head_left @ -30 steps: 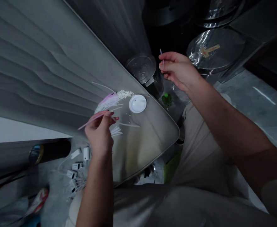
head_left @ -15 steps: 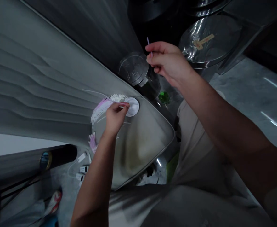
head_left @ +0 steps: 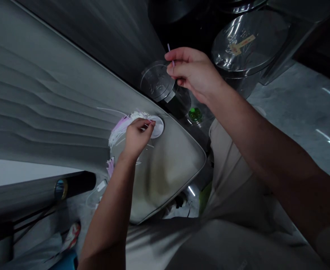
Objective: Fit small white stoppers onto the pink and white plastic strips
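Observation:
My right hand (head_left: 194, 71) is raised above a clear round container (head_left: 158, 84). Thumb and fingers pinch a thin purple stick (head_left: 168, 47), held almost upright. Lower and to the left, my left hand (head_left: 138, 137) is closed in a pinch on a thin pink stick (head_left: 149, 122), mostly hidden by the fingers. That hand is over the edge of a white round dish (head_left: 159, 127) on a padded grey seat (head_left: 179, 150). Bunches of thin white and pink sticks (head_left: 117, 131) fan out behind my left hand, and a smaller pink bunch (head_left: 110, 167) lies nearer my forearm.
A large clear-lidded container (head_left: 252, 41) with a tape strip stands at upper right. A green object (head_left: 195, 114) is on the floor beside the seat. White adapters with a cable (head_left: 101, 185) lie at lower left, near another person's red-and-white shoe (head_left: 73, 234).
My right hand has shifted slightly left and up with the purple stick. My left hand stays by the dish, and less of its pink stick shows. The view has shifted a little.

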`<state>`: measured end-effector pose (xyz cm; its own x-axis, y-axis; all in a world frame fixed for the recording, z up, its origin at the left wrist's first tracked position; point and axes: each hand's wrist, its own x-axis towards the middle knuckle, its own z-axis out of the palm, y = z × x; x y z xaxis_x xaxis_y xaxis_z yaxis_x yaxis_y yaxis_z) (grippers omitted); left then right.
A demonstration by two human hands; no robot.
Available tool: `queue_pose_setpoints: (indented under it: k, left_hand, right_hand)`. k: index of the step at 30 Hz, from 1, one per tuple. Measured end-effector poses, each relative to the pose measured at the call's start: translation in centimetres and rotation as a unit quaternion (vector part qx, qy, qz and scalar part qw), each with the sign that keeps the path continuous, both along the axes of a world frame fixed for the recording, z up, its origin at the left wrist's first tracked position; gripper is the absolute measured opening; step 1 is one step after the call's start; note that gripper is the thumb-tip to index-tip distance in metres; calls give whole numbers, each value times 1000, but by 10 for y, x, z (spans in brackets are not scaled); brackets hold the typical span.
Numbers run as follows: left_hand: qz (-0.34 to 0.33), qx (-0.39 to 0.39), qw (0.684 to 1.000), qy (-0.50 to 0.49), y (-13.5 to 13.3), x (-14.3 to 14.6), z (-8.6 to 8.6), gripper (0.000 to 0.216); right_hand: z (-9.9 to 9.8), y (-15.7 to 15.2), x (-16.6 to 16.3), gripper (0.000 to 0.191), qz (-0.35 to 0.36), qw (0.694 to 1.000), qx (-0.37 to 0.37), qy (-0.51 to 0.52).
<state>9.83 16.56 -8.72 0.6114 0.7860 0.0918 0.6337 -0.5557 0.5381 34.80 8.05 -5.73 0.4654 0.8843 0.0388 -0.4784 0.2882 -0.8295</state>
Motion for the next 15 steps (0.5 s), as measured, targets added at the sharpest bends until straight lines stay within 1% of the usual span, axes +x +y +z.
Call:
queue_pose_setpoints:
  k: [8, 11, 15]
  left_hand:
    - [14, -7, 1000, 15, 3, 1, -4, 24]
    - [7, -1, 999, 33, 4, 1, -5, 23]
    - [-12, 27, 997, 70, 3, 1, -4, 21]
  right_hand:
    - [2, 0, -1, 20, 5, 1000, -1, -3]
    - [3, -1, -1, 21, 12, 1000, -7, -7]
    - [2, -1, -1, 18, 12, 1000, -12, -5]
